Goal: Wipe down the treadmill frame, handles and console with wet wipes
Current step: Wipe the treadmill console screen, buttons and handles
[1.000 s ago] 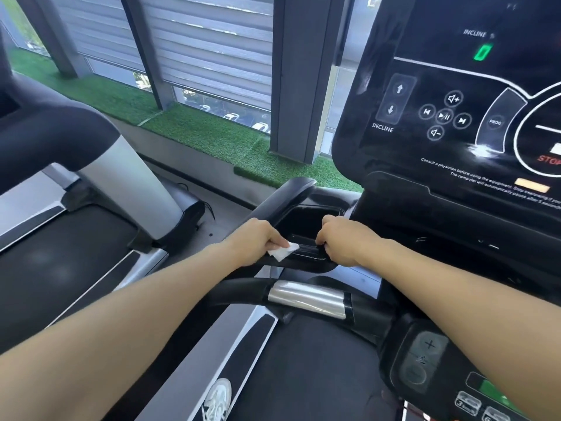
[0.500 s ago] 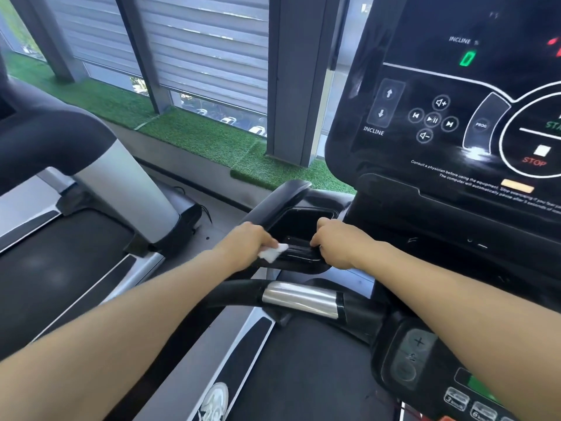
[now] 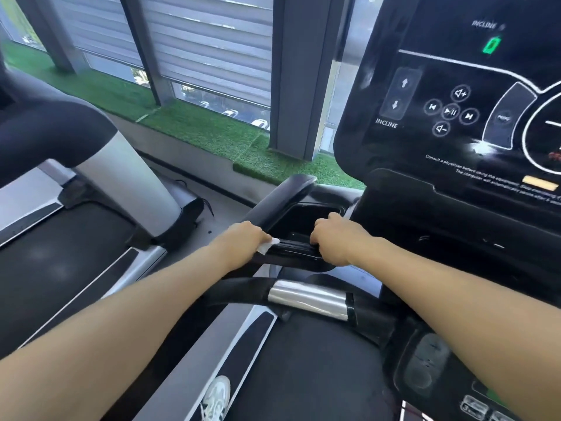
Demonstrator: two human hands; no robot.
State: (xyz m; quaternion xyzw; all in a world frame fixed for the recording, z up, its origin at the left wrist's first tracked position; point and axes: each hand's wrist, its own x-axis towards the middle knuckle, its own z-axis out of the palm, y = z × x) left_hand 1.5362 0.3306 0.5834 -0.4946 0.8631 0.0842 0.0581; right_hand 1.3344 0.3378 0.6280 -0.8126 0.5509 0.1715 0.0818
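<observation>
My left hand point(image 3: 244, 241) holds a small white wet wipe point(image 3: 268, 246) against the left end of the black tray rim point(image 3: 293, 253) under the console. My right hand point(image 3: 335, 238) curls over the right end of the same rim, its fingers gripping the edge. The black console point(image 3: 449, 117) with lit incline and media buttons rises at the upper right. A black handlebar with a silver sensor sleeve point(image 3: 308, 299) crosses just below both hands. A black side handle point(image 3: 282, 199) slopes up behind my left hand.
A second treadmill point(image 3: 60, 223) with a grey upright stands to the left. Green turf and a window with pillars run along the back. A shoe point(image 3: 217, 399) shows on the side rail below. A speed control pod point(image 3: 425, 366) sits at the lower right.
The view has shifted a little; both hands stay on the tray rim. The wipe under my left hand has slid slightly left along the rim.
</observation>
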